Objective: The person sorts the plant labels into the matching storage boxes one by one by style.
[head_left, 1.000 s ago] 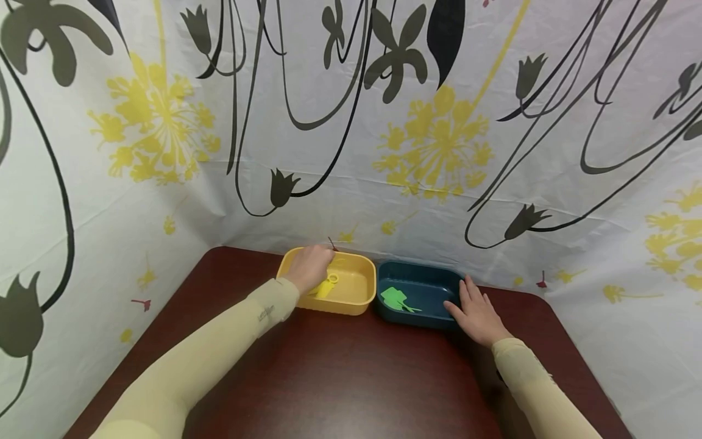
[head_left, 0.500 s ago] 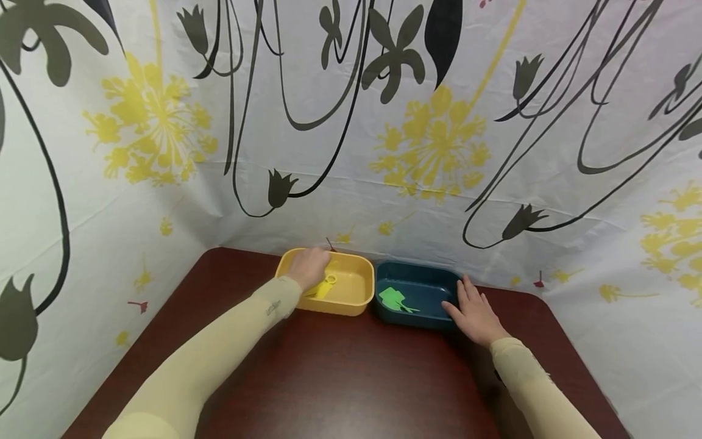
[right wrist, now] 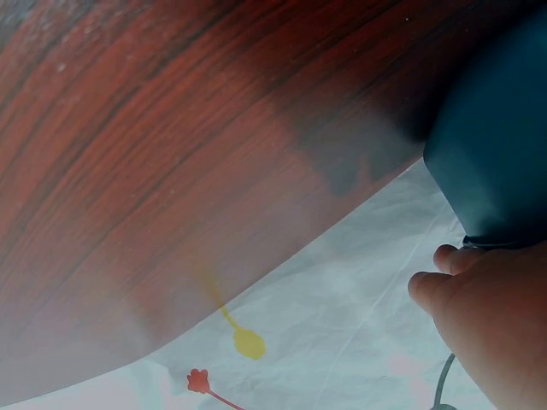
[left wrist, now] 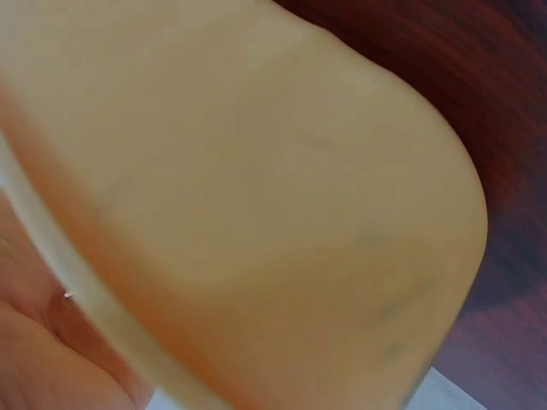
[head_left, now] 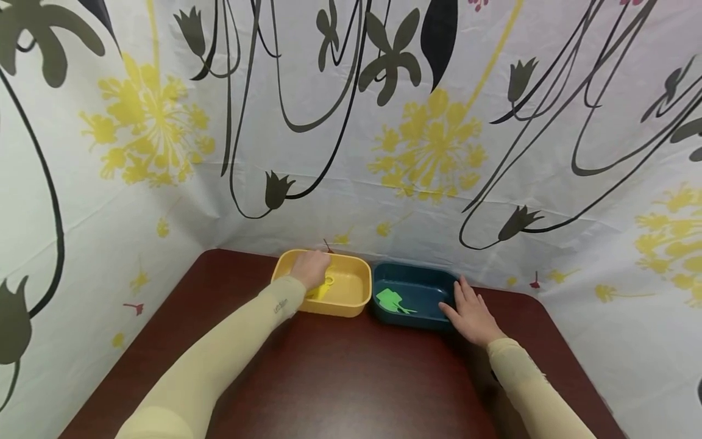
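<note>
My left hand (head_left: 311, 269) reaches down into a yellow bin (head_left: 359, 283), back of the hand up. Its fingertips are hidden, so I cannot tell what they grip. Just right of it, a yellow piece with a small ring end (head_left: 329, 281) lies in the bin. My right hand (head_left: 474, 314) rests on the right end of a dark blue bin (head_left: 419, 274), fingers straight along the rim and thumb over the inside. In the right wrist view, fingertips (right wrist: 427, 288) touch that bin's rim. A flat bright green piece with thin stems (head_left: 390, 300) lies in the blue bin's left part.
Both bins stand side by side near the back edge of a dark red-brown wooden table (head_left: 340, 372). White cloth (head_left: 329, 207) printed with flowers hangs behind and at both sides. In the left wrist view, the yellow bin's outer wall (left wrist: 282, 171) fills most of the picture.
</note>
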`<state>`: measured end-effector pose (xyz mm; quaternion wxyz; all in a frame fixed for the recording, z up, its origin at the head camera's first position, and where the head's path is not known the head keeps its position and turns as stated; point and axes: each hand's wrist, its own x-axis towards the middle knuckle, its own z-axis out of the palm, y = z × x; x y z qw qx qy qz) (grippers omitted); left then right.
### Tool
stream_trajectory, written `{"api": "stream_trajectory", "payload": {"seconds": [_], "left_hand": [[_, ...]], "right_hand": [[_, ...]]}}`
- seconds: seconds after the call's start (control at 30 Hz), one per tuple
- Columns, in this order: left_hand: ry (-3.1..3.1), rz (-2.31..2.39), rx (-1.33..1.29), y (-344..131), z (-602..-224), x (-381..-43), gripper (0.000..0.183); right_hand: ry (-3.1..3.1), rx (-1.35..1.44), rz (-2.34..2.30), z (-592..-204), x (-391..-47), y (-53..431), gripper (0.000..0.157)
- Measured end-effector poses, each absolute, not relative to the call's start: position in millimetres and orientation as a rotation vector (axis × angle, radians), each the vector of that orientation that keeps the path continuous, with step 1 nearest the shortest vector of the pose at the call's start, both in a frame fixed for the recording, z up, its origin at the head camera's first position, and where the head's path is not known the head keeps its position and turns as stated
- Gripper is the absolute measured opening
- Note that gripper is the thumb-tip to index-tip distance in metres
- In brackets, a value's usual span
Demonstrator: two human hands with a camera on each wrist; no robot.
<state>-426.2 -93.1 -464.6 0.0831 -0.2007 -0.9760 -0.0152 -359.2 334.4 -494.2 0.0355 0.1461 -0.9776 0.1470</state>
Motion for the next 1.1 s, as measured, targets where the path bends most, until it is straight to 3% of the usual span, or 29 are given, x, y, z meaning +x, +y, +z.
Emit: {"api": "stream_trajectory", "payload": {"seconds": [0.3,1.1], "left_hand": [[-2.925,-0.043,-0.616,-91.0,-474.4,-424.1,0.032],[-3.030,-0.173,-0.625,-93.3,-477.0,-421.6,0.029]], "right_hand": [[-3.021,0.442,0.453,-495.5,-359.3,335.5,0.093],[-3.035,0.448,0.448,-493.7,-360.0,336.6,0.093]]}}
